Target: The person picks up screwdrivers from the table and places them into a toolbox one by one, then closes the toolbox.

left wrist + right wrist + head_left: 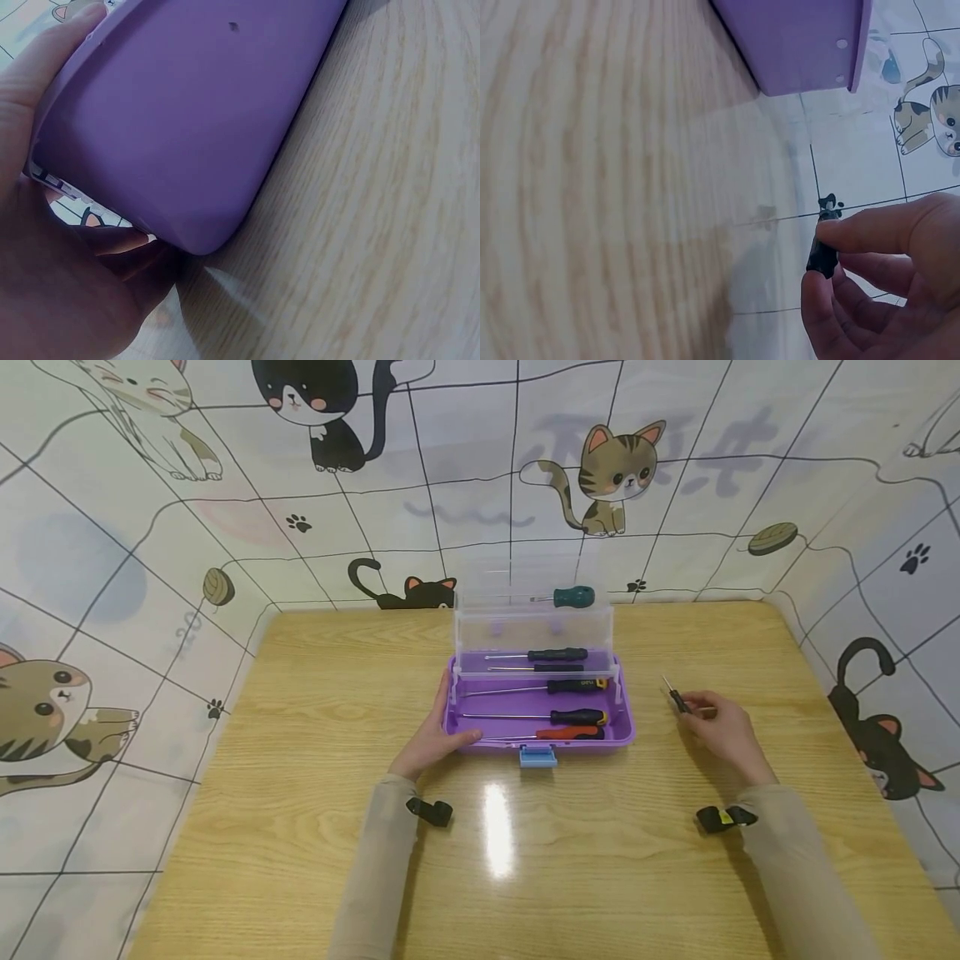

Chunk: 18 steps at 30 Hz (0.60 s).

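An open purple toolbox [495, 699] with a see-through lid [534, 631] stands on the table. My left hand [433, 735] grips its left end, thumb along the front rim and fingers round the side; the left wrist view shows the box's purple wall [187, 112] close up. My right hand [716, 722] pinches a small screwdriver [677, 699] by its black handle, to the right of the box, shaft pointing up and left. Inside the box lie an orange-handled screwdriver [570, 733] and black-handled ones [577, 717]. A teal-handled screwdriver [573, 597] shows at the raised lid.
A blue latch [537, 757] juts from the box's front. The wood-grain table [300, 777] meets a cat-patterned backdrop [465, 460] at the back and both sides. Dark straps with small devices [431, 812] sit at both wrists.
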{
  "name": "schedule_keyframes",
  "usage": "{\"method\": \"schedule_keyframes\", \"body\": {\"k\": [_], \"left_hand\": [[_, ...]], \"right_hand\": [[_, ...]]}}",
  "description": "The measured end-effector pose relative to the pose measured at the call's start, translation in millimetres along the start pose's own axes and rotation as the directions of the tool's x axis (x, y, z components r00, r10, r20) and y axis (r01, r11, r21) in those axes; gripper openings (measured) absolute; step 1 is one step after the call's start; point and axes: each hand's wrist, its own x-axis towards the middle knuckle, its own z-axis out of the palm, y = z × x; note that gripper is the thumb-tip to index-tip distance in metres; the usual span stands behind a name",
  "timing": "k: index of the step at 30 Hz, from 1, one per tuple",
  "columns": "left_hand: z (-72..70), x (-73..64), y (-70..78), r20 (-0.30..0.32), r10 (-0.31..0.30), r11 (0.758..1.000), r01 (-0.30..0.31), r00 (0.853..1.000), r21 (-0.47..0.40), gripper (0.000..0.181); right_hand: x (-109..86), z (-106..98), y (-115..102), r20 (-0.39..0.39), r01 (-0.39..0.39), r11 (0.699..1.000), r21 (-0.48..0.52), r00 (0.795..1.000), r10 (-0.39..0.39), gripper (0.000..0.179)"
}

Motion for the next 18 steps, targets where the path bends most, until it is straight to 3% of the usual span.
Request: {"method": "schedule_keyframes", "body": {"k": [5, 12, 18], "left_hand": [[-0.1, 0.2, 0.5, 0.002, 0.001, 1.000, -0.001, 1.000, -0.006, 0.115], [0.3, 0.8, 1.2, 0.019, 0.011, 0.999, -0.010, 1.000, -0.040, 0.114], [0.3, 0.9, 0.9, 0.013, 0.011, 1.000, -0.011, 1.000, -0.018, 0.115]], "right_hand": [[0.0, -4, -6, 0.022, 0.019, 0.999, 0.037, 1.000, -0.020, 0.037], [1.2, -10, -16, -0.014, 0.096, 0.995, -0.001, 0.995, -0.096, 0.035], [2.8, -14, -30, -0.033, 0.127, 0.992, -0.006, 0.991, -0.127, 0.034]]}}
